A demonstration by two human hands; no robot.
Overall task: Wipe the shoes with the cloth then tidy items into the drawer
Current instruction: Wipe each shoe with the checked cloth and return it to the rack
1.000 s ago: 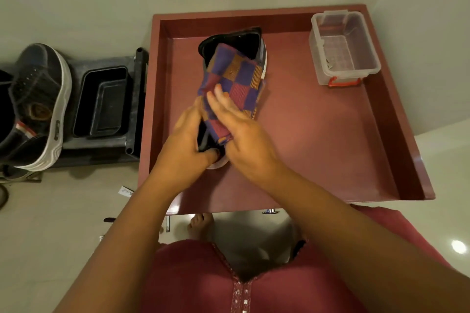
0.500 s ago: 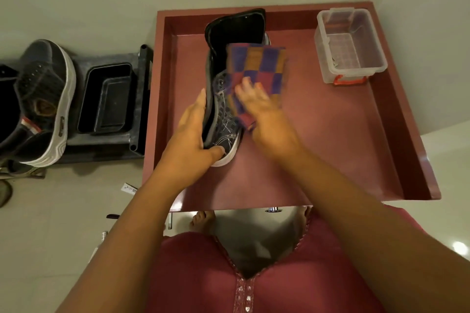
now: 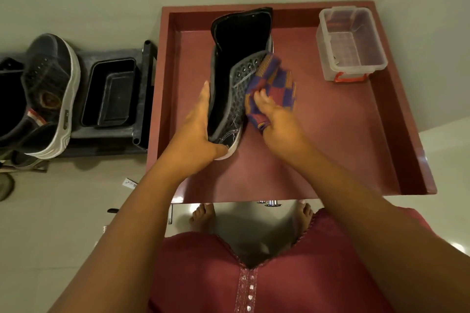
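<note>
You were mid-wipe: your left hand (image 3: 197, 132) gripped the black high-top shoe (image 3: 235, 79) inside the open drawer (image 3: 330, 160), your right hand (image 3: 276, 119) clutched the checked cloth (image 3: 273, 86) against its side. Next, probably turning it.

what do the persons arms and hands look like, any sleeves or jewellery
Both forearms are bare up to the frame edge, with no sleeve showing on either. The left hand and right hand wear no gloves, and no ring, watch or bangle is visible. The only clothing in view is a maroon garment on the torso, with a trimmed neckline and a row of small shiny decorations down the front.
</note>
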